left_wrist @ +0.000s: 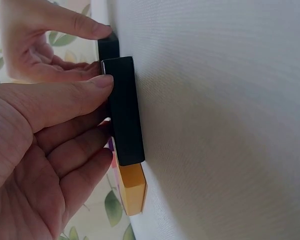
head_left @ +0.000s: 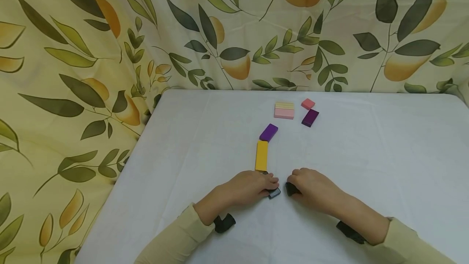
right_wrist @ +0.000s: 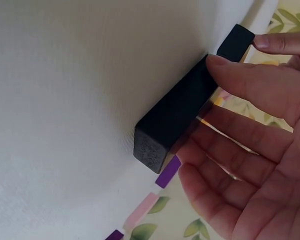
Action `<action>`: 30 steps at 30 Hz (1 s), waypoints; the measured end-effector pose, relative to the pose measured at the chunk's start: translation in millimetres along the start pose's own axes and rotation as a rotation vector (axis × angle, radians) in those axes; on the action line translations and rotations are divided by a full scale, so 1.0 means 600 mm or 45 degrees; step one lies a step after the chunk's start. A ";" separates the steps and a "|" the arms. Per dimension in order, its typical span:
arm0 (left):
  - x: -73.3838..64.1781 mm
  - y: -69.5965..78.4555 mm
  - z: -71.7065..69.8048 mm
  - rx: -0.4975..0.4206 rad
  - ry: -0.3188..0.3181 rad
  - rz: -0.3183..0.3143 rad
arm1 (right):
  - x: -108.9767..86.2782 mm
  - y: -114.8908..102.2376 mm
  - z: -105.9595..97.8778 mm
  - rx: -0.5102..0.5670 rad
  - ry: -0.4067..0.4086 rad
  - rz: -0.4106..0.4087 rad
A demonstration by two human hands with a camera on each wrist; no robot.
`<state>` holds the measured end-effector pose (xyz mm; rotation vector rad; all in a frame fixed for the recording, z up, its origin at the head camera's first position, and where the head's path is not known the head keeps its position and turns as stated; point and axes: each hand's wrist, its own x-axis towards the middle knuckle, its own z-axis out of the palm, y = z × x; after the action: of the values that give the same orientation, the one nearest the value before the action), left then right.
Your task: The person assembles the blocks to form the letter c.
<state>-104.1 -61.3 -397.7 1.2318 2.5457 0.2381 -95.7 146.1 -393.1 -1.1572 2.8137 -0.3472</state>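
Observation:
My left hand (head_left: 253, 187) pinches a dark block (left_wrist: 125, 112) between thumb and fingers, low on the white table. That block's far end meets a yellow block (head_left: 261, 156), and a purple block (head_left: 269, 132) lies angled beyond it. To the right, my right hand (head_left: 316, 190) grips another dark block (right_wrist: 175, 102), thumb on one side and fingers on the other. In the head view a small gap separates the two dark blocks. Each hand covers much of its block there.
Farther back lie a pink block (head_left: 283, 113) against a cream ridged piece (head_left: 284, 105), a coral block (head_left: 308, 104) and a dark purple block (head_left: 310, 118). A leaf-and-fruit patterned cloth (head_left: 227, 31) hangs behind the white table (head_left: 366, 133).

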 end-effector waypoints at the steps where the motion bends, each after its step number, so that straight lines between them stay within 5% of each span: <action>1: 0.000 0.000 0.000 -0.005 0.002 -0.002 | 0.000 -0.001 0.001 0.001 0.005 -0.001; 30: 0.000 -0.004 0.000 -0.037 0.017 0.001 | -0.003 -0.019 0.013 0.105 0.020 -0.048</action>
<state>-105.7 -63.1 -398.6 1.2243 2.5443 0.2834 -85.5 137.9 -397.8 -1.1970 2.7653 -0.4725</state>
